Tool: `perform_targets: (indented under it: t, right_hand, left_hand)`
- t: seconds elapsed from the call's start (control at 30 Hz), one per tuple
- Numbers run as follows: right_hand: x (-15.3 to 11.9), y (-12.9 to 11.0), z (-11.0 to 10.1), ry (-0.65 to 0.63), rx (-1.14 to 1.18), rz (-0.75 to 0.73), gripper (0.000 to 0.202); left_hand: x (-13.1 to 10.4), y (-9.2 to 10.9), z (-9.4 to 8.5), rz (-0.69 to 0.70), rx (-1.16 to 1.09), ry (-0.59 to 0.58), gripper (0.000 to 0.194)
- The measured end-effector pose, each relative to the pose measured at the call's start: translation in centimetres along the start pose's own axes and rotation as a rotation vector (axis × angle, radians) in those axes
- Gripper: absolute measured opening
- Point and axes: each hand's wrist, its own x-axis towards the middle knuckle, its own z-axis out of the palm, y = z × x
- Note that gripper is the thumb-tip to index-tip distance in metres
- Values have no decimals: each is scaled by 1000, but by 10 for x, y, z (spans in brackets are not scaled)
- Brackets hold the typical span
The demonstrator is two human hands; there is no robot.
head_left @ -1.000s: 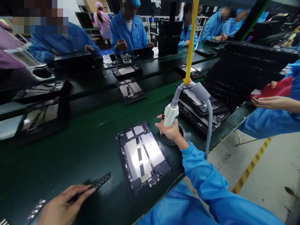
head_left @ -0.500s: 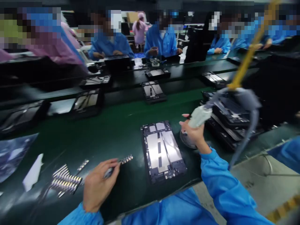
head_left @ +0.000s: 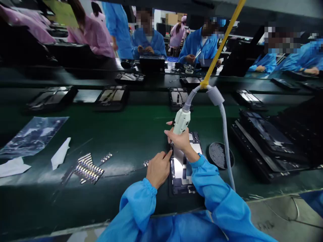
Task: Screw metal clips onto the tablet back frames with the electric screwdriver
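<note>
My right hand (head_left: pixel 182 140) is wrapped round a white electric screwdriver (head_left: pixel 182 120), tilted, with its tip by the left edge of an opened tablet (head_left: pixel 179 168). The tablet lies flat, silvery battery face up, partly covered by my right hand and forearm. My left hand (head_left: pixel 158 168) rests beside that edge, fingers closed together, the index fingertip close to the screwdriver's tip. Whatever those fingers hold is too small to make out. A small strip with shiny pads (head_left: pixel 146 163) shows on the table just left of my left hand.
A round dish of small parts (head_left: pixel 220 155) sits right of the tablet, stacked tablets (head_left: pixel 270 134) beyond. At left lie a pile of strips (head_left: pixel 89 171) and a plastic bag (head_left: pixel 35 136). The screwdriver's grey cable (head_left: pixel 225 141) hangs from a yellow strap (head_left: pixel 222 47). People work opposite.
My right hand has brought the screwdriver left from beside the dish to the tablet's left edge. My left hand has moved right, from near the strips to that same edge. The view has shifted.
</note>
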Motion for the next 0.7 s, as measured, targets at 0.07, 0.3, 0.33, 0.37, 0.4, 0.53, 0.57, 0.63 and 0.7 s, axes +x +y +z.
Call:
perform_targets:
  t: [0.07,0.3,0.33,0.37,0.4,0.53,0.57,0.63,0.7]
  right_hand:
    - [1,5,1,-8,-14,8,23]
    - [0,7,1,-13,6,7,25]
    - [0,7,1,-15,-2,6,25]
    - [0,7,1,-16,-12,6,25]
    - [0,8,1,-15,-21,6,24]
    - [-3,11,1,-22,-31,12,17]
    - [-4,12,1,-26,-28,12,17]
    - [-6,15,2,-36,-30,10,17]
    - [-8,17,3,-35,-43,3,16]
  left_hand:
    - [0,1,-2,-9,7,-32,44]
    - [0,2,-1,-1,5,-39,45]
    - [0,2,0,1,5,-34,45]
    - [0,2,0,3,4,-27,45]
    - [0,1,1,7,2,-18,44]
    - [-2,-6,2,28,-103,86,40]
    - [-4,-8,1,20,-161,136,38]
    - [-9,-10,-1,5,-289,242,36]
    - [-17,-6,-4,42,-395,314,35]
